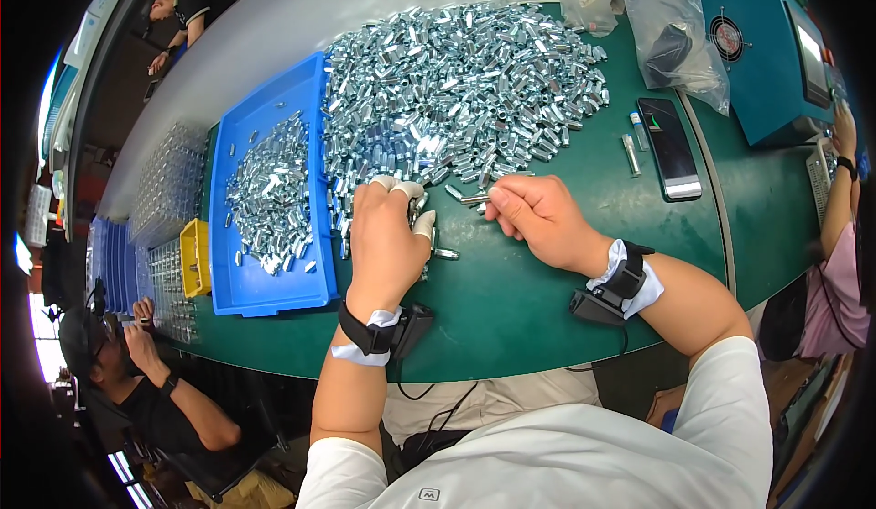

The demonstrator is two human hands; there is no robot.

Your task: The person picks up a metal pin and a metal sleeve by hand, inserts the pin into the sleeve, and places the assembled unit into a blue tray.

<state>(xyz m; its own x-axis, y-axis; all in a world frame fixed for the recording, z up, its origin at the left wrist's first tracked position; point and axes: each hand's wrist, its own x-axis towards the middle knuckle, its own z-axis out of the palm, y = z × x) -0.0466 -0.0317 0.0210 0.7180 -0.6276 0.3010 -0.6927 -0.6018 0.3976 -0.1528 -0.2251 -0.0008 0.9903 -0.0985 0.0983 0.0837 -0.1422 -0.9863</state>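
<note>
A large heap of small shiny metal sleeves point(456, 89) covers the far middle of the green table. My left hand point(388, 240) is at the heap's near edge, white finger cots on several fingertips. Its fingers curl in toward the thumb, with small metal sleeves showing between them; which of these it grips is partly hidden. To its right, my right hand point(538, 220) pinches a slim metal rod point(476, 199) between thumb and forefinger, the rod pointing left. One loose sleeve point(446, 254) lies on the table just right of my left hand.
Left of the heap, a blue tray point(274, 299) holds more sleeves, with a yellow bin point(194, 258) beside it. On the right lie a phone point(669, 148) and two small tubes point(631, 155). A teal machine point(762, 52) stands far right. Other people work at both sides.
</note>
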